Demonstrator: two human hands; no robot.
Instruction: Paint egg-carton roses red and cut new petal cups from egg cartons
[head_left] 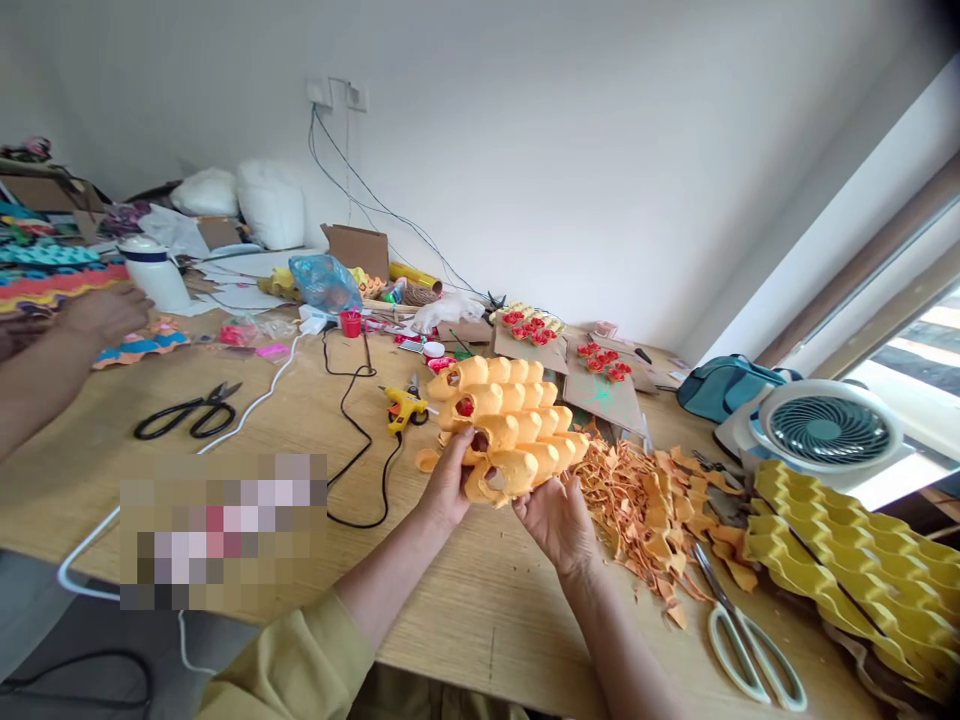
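Note:
An orange-yellow egg carton piece (517, 425) is held up over the table, with rows of rounded cups and torn openings at its left end. My left hand (448, 485) grips its near left corner, the thumb on top. Under its near right edge, my right hand (559, 525) supports it with curled fingers, partly hidden by the carton. Just behind and left lies a yellow glue gun (405, 410) with a black cord. Orange carton scraps (645, 500) are heaped to the right of my hands.
White-handled scissors (750, 640) and yellow egg trays (862, 570) lie at right, near a fan (829, 430). Black scissors (191, 412) and a white cable (262, 400) are at left, where another person's hand (105, 325) works. Red cup flowers (600, 360) sit on cardboard behind.

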